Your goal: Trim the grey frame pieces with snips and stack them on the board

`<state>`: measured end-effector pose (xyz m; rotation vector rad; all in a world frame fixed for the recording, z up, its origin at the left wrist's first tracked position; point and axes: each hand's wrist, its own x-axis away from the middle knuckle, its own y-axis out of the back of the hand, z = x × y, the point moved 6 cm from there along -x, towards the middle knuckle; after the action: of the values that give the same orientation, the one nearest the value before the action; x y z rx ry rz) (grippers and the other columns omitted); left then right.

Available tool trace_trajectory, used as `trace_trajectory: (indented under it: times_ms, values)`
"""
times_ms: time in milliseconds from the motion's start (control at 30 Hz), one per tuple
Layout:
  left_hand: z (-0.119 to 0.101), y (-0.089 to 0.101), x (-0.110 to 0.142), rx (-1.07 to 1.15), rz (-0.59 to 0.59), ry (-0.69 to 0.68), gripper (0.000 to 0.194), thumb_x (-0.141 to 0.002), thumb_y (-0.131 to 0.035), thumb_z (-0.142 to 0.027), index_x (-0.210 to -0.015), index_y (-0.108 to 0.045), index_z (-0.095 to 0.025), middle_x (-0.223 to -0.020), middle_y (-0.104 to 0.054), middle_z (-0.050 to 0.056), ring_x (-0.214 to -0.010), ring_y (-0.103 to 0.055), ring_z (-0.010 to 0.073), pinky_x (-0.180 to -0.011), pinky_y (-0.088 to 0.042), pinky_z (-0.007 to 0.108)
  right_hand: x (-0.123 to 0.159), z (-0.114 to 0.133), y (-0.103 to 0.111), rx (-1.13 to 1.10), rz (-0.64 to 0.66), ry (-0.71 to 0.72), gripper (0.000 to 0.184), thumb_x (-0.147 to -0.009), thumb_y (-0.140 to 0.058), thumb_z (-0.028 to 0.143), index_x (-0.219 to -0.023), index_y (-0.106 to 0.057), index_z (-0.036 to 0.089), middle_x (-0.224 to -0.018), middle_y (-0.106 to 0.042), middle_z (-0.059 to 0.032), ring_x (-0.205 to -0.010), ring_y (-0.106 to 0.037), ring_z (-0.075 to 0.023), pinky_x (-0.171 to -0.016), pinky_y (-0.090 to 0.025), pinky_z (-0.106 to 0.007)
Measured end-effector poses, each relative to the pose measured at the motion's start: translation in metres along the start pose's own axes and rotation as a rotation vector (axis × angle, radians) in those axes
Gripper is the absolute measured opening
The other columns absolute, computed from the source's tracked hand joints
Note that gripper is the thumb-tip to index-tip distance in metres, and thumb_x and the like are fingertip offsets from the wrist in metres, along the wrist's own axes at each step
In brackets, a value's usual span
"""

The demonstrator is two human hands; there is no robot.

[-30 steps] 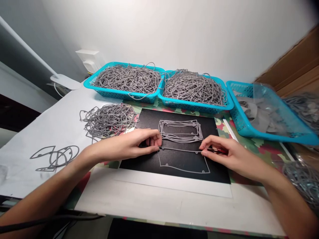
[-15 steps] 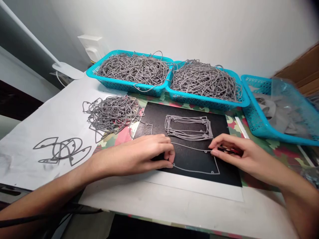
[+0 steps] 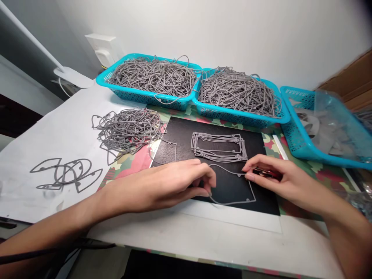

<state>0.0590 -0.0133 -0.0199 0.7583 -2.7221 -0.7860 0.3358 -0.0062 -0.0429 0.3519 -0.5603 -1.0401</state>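
A thin grey rubber gasket (image 3: 229,203) with small tabs lies on the black mat (image 3: 186,130), its strands bowed between my hands. My left hand (image 3: 188,180) is closed on its left end, thumb against fingers. At its upper right corner, my right hand (image 3: 270,176) pinches near the edge with thumb and forefinger. Tucked in that same hand is a small red-and-black tool (image 3: 266,174), mostly hidden by the fingers. Just beyond, a neat stack of rectangular gaskets (image 3: 219,158) rests on the mat. Another loose gasket (image 3: 176,150) shows partly behind my left hand.
Two blue baskets (image 3: 186,104) heaped with grey gaskets stand along the wall. A third blue basket (image 3: 302,135), at right, holds clear plastic bags. To the left lie a tangled gasket pile (image 3: 130,130) and several separate gaskets (image 3: 68,172). A white lamp base (image 3: 74,77) stands back left.
My left hand has shifted right with the gasket's left end, and the gasket's long sides now bow more. My right hand stays at its corner. The whole view has moved slightly.
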Motion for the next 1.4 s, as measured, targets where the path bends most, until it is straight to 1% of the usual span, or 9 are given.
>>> trace_trajectory:
  times_ms: [100,300,900,1033,1133,1233,1267,1333,1400]
  values:
    - [-0.001,0.001,0.0,0.115,-0.012,0.011,0.015,-0.118,-0.062,-0.026,-0.132,-0.067,-0.025,-0.119,-0.077,0.004,-0.1,-0.072,0.0162,-0.085,-0.054,0.026,0.0,0.0,0.0,-0.001,0.004,0.004,0.034,-0.105,-0.077,0.062,-0.11,-0.08,0.028,-0.112,-0.081,-0.0069,-0.101,-0.076,-0.0264,-0.086,-0.065,-0.034]
    - [-0.008,0.0,-0.001,0.179,-0.013,-0.018,0.019,-0.116,-0.065,-0.021,-0.133,-0.07,-0.022,-0.115,-0.081,0.004,-0.094,-0.07,0.0142,-0.083,-0.054,0.024,0.002,0.0,0.001,0.016,0.026,0.018,0.035,-0.106,-0.076,0.061,-0.113,-0.08,0.027,-0.113,-0.081,-0.0064,-0.101,-0.075,-0.0258,-0.083,-0.064,-0.032]
    - [-0.008,-0.004,-0.003,0.169,-0.009,-0.041,0.007,-0.113,-0.068,-0.018,-0.118,-0.072,-0.022,-0.111,-0.078,0.001,-0.087,-0.067,0.011,-0.077,-0.052,0.02,0.002,0.001,0.002,0.04,0.019,0.044,0.029,-0.108,-0.075,0.058,-0.113,-0.079,0.03,-0.108,-0.08,-0.0023,-0.093,-0.074,-0.0204,-0.075,-0.059,-0.026]
    - [-0.009,-0.005,-0.002,0.148,-0.008,-0.069,0.019,-0.116,-0.061,-0.017,-0.132,-0.072,-0.02,-0.116,-0.077,0.003,-0.096,-0.07,0.013,-0.082,-0.053,0.021,0.002,0.001,0.002,0.054,0.016,0.055,0.028,-0.108,-0.075,0.056,-0.113,-0.079,0.029,-0.107,-0.08,-0.0028,-0.09,-0.074,-0.0202,-0.072,-0.058,-0.026]
    - [-0.009,-0.005,-0.003,0.099,-0.047,-0.069,0.024,-0.118,-0.057,-0.018,-0.135,-0.074,-0.019,-0.119,-0.075,0.005,-0.111,-0.07,0.0159,-0.095,-0.052,0.023,0.002,0.009,0.003,0.093,-0.121,0.126,0.027,-0.109,-0.075,0.054,-0.106,-0.079,0.027,-0.096,-0.076,-0.0027,-0.08,-0.069,-0.0182,-0.065,-0.053,-0.026]
    - [-0.003,-0.005,-0.006,0.156,-0.111,0.03,0.02,-0.119,-0.058,-0.026,-0.122,-0.077,-0.019,-0.109,-0.074,0.003,-0.099,-0.067,0.0156,-0.087,-0.05,0.025,0.007,0.028,-0.004,0.1,-0.262,0.3,0.024,-0.107,-0.08,0.051,-0.104,-0.078,0.028,-0.077,-0.059,0.0031,-0.063,-0.053,-0.0131,-0.053,-0.041,-0.024]
    - [-0.001,-0.005,-0.007,0.203,-0.128,0.07,0.021,-0.119,-0.059,-0.03,-0.119,-0.077,-0.019,-0.104,-0.074,0.001,-0.092,-0.066,0.0152,-0.081,-0.049,0.025,0.008,0.036,-0.012,0.092,-0.233,0.367,0.024,-0.104,-0.084,0.051,-0.108,-0.079,0.029,-0.076,-0.055,0.0046,-0.061,-0.05,-0.0122,-0.052,-0.04,-0.024]
    - [0.004,-0.006,-0.009,0.301,-0.145,0.13,0.024,-0.119,-0.06,-0.036,-0.115,-0.078,-0.02,-0.097,-0.073,0.0,-0.085,-0.062,0.0147,-0.075,-0.047,0.026,0.01,0.047,-0.031,0.1,-0.117,0.433,0.028,-0.101,-0.089,0.049,-0.117,-0.079,0.03,-0.083,-0.057,0.0038,-0.069,-0.056,-0.0126,-0.056,-0.043,-0.023]
    - [0.008,-0.007,-0.011,0.379,-0.142,0.155,0.024,-0.118,-0.062,-0.037,-0.116,-0.078,-0.02,-0.097,-0.072,-0.001,-0.085,-0.06,0.0144,-0.075,-0.046,0.026,0.012,0.053,-0.043,0.115,-0.068,0.453,0.013,-0.109,-0.08,0.04,-0.116,-0.078,0.029,-0.085,-0.058,0.0031,-0.072,-0.057,-0.0119,-0.061,-0.044,-0.023]
